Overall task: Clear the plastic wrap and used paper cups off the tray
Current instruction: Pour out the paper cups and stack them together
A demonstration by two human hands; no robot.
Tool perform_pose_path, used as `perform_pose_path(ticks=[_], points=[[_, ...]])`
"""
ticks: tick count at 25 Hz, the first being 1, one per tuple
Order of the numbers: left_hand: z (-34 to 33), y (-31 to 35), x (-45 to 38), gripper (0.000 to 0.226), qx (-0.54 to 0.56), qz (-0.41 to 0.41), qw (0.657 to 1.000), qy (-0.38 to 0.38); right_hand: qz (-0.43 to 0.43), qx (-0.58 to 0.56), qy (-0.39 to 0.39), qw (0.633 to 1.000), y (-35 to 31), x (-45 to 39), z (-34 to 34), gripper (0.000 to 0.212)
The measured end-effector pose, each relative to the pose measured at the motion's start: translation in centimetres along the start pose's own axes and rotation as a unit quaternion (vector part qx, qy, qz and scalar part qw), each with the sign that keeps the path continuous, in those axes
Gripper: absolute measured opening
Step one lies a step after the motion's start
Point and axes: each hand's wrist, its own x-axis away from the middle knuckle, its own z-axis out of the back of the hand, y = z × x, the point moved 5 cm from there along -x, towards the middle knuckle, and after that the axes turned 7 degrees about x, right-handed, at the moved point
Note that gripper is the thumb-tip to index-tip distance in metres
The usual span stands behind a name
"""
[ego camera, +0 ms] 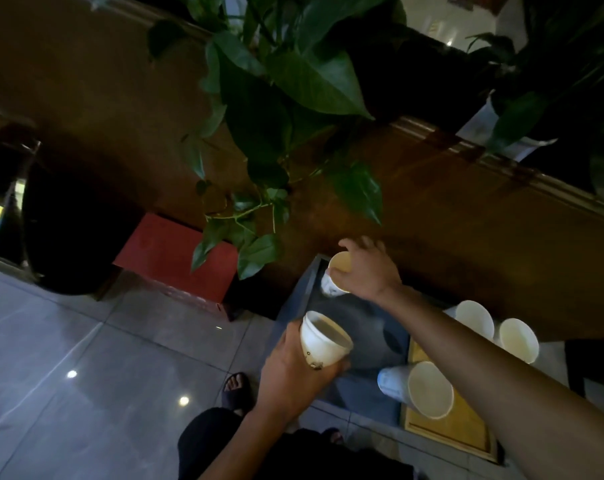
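Paper cup (340,263) — gripped by right hand (366,268) — tipped leftward; left hand (293,372) grips stained cup (323,342).

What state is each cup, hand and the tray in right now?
left hand: grips a white cup
white cup: upright, stained, held off the tray
right hand: holds a tilted cup
tilted cup: mouth towards camera
wooden tray: still bears three cups
cup on tray: tilted, looks empty
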Motion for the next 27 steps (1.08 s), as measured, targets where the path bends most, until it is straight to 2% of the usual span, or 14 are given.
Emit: perform_pose_path(ticks=[3,5,13,17,20,27], points=[[0.2,-0.3,-0.3,0.081,0.008,0.015,1.0,-0.006,-0.018,-0.015,-0.054,0.998,-0.2,-0.5,-2.5,0.101],[0.3,-0.4,-0.5,0.079,0.008,0.024,1.0,-0.004,-0.024,-0.033,-0.061,0.997,0.0,-0.5,-3.7,0.105],[-0.3,0.3,-0.8,0.081,0.014,0.04,0.999,-0.012,0.033,-0.063,-0.046,0.996,1.5,0.3,-3.5,0.086],[-0.5,1.3,-0.8,0.095,0.035,0.022,0.999,-0.02,0.073,-0.14,-0.043,0.987,2.5,2.1,-2.1,0.069],[-0.5,1.9,-0.9,0.1,0.045,0.007,0.999,-0.027,0.053,-0.22,-0.019,0.974,3.1,4.2,-1.9,0.056],[-1.4,2.2,-0.3,0.081,0.044,0.009,0.997,-0.064,-0.021,-0.324,0.111,0.939,6.0,8.0,2.7,0.044]])
